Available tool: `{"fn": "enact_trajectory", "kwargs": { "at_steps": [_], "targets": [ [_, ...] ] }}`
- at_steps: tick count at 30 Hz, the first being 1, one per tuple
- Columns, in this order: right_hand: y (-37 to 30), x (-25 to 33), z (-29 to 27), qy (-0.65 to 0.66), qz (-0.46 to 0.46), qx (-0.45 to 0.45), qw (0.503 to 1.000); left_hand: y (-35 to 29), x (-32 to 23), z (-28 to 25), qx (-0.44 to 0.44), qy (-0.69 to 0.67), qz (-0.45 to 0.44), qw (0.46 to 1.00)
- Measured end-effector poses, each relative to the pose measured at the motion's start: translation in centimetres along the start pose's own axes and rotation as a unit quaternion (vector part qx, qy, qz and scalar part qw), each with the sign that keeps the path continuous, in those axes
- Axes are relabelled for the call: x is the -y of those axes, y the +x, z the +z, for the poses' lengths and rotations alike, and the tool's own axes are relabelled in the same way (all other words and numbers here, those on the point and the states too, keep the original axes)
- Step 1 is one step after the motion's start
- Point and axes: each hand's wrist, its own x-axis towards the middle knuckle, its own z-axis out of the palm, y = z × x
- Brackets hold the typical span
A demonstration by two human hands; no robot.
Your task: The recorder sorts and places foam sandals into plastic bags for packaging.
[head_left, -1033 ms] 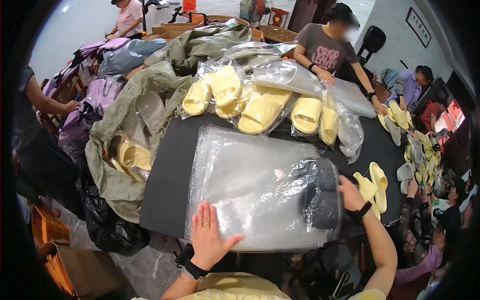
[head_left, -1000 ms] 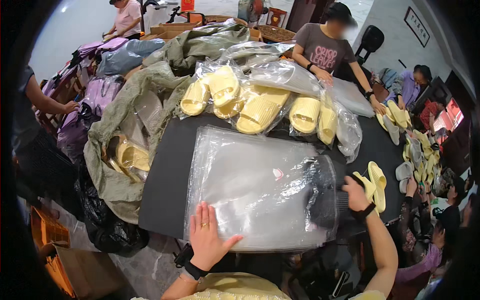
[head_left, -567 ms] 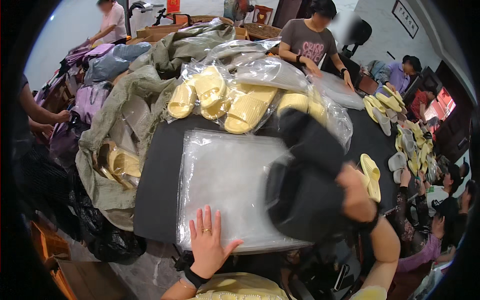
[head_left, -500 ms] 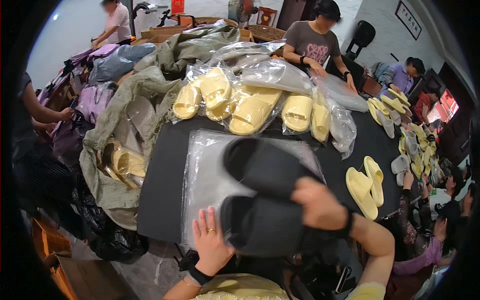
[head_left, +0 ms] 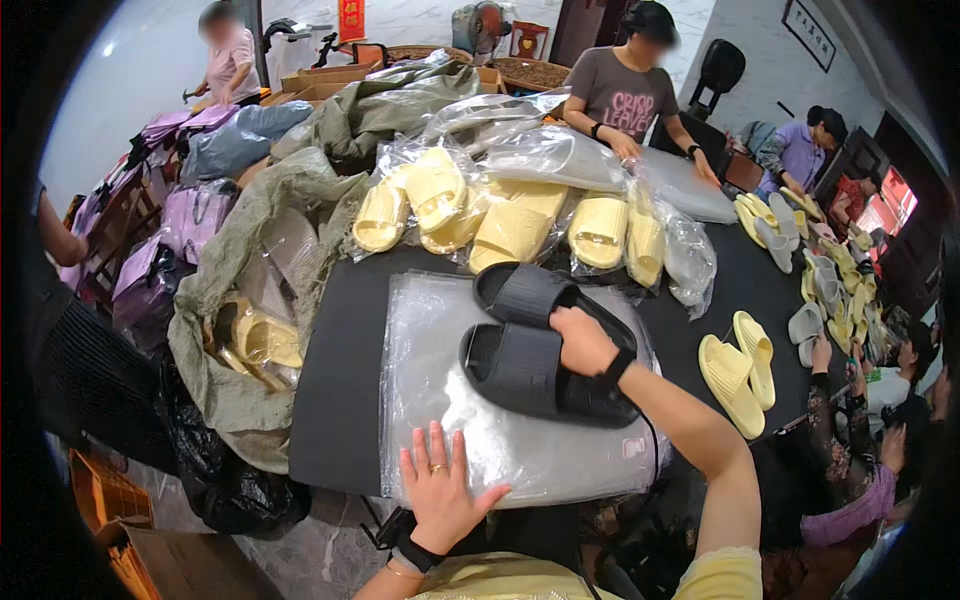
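A pair of black slide slippers (head_left: 520,360) lies side by side over a stack of clear plastic bags (head_left: 430,340) in front of me. My right hand (head_left: 585,343) grips the pair where the two slippers meet, its fingers partly hidden behind the straps. Flat on the lower left of the bags rests my left hand (head_left: 445,490), fingers spread, holding nothing. A ring shows on one of its fingers. To the right, a loose pair of yellow slippers (head_left: 735,375) sits on the black table (head_left: 340,390).
Bagged yellow slippers (head_left: 515,225) line the table's far side. A green woven sack (head_left: 225,390) with bagged slippers stands at the left. Yellow and grey slippers (head_left: 830,290) are heaped at the far right. Across the table, a person (head_left: 625,100) handles clear bags.
My right hand has carried the black slippers away from me, down over the bag stack, uncovering its near part. My left hand has shifted slightly right and nearer to me, its fingers spreading wider.
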Motion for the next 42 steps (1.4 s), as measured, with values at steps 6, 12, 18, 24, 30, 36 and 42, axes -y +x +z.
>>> {"fn": "enact_trajectory", "kwargs": {
  "at_steps": [6, 12, 18, 24, 30, 36, 42],
  "targets": [
    [-7.7, 6.5, -1.7, 0.062, -0.044, 0.183, 0.980, 0.8, -0.4, -1.0, 0.041, -0.019, -0.031, 0.999],
    [-12.3, -1.1, -2.4, 0.049, 0.043, 0.063, 0.996, 0.0, -0.2, -0.1, 0.041, 0.037, -0.013, 0.998],
    [-17.9, -7.7, -4.0, 0.003, 0.274, -0.024, 0.961, 0.2, -0.7, -0.8, 0.049, 0.018, -0.006, 0.999],
    [-20.2, -16.0, -7.1, -0.142, 0.418, -0.103, 0.891, -0.1, -0.6, 0.1, 0.029, 0.057, -0.009, 0.998],
    [-17.0, -12.9, -9.6, -0.277, 0.427, 0.028, 0.860, -0.2, -0.2, 0.0, 0.060, 0.044, -0.029, 0.997],
    [-11.6, 5.8, -14.1, 0.324, 0.189, 0.102, 0.921, -0.5, 0.4, -0.2, 0.025, 0.043, -0.028, 0.998],
    [-6.4, 11.4, -7.1, 0.562, 0.107, 0.185, 0.799, -0.2, 0.4, 0.2, -0.025, -0.003, -0.012, 1.000]
  ]
}}
